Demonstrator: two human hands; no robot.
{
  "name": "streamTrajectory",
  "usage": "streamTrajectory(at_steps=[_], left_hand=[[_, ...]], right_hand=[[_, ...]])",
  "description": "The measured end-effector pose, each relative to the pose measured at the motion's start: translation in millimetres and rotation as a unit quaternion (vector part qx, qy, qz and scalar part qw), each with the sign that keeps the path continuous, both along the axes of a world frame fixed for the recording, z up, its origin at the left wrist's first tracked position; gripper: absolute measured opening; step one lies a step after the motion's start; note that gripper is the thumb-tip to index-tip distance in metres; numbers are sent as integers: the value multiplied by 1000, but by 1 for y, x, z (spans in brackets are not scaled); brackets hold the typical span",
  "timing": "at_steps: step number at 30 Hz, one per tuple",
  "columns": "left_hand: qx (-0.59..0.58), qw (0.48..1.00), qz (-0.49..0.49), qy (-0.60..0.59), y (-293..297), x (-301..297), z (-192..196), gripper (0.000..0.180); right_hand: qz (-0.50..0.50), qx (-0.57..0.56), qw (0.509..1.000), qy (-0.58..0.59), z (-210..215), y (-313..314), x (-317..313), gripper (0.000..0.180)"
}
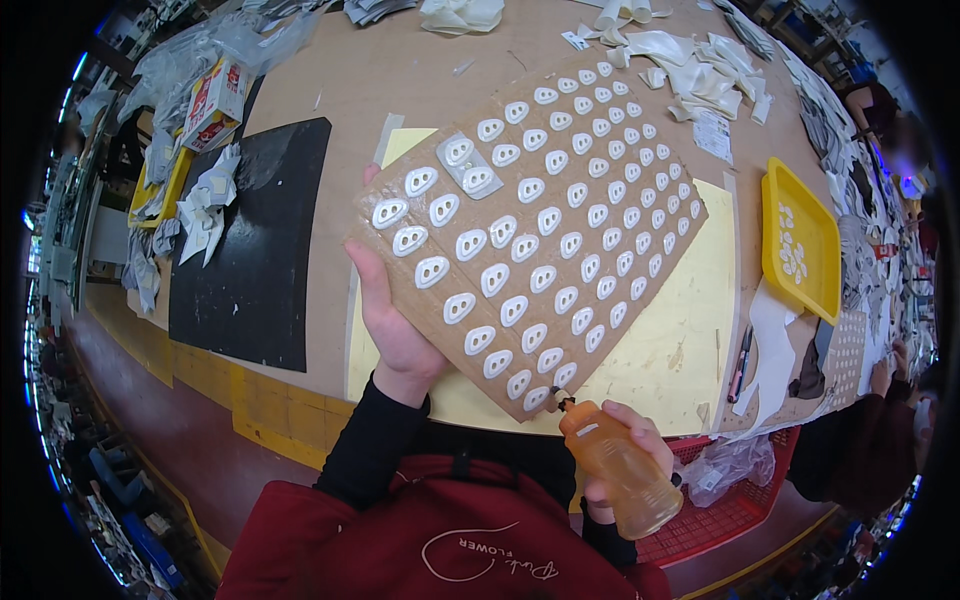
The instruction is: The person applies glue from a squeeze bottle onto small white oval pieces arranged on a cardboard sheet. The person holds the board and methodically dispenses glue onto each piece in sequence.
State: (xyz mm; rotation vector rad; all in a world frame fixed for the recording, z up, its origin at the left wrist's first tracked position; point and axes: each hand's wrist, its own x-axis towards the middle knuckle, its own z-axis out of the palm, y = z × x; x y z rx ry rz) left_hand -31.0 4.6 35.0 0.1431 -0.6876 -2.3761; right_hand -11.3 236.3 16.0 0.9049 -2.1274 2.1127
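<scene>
My left hand holds up a brown cardboard sheet by its near left edge, tilted over the table. The sheet carries several rows of small white oval pieces, each with two holes. One grey rectangular patch with two ovals sits near its top left. My right hand grips an amber squeeze bottle with a dark nozzle. The nozzle tip points at the sheet's lower corner, close to the nearest oval piece.
A pale yellow mat lies under the sheet. A black mat is to the left, a yellow tray with white pieces to the right. White scraps lie at the back. A red basket sits at the near right edge.
</scene>
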Motion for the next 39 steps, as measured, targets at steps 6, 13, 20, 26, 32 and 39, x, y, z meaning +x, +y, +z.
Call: streamTrajectory(at_steps=[6,13,20,26,32,39], left_hand=[[8,1000,-3,-5,-1,1,-1,59],[5,1000,-5,-3,-1,2,-1,59],[6,1000,-3,-6,0,1,1,59],[-9,999,17,-40,1,1,1,58],[-6,999,18,-43,1,2,1,58],[-5,1000,8,-17,2,0,1,57]], right_hand=[[27,33,999,29,8,4,-5,65],[48,38,995,81,5,6,-6,65],[0,38,998,43,4,-4,-1,65],[-33,96,987,121,10,-15,-9,62],[-38,84,987,132,7,-10,-6,61],[-5,58,997,43,14,-11,-10,61]])
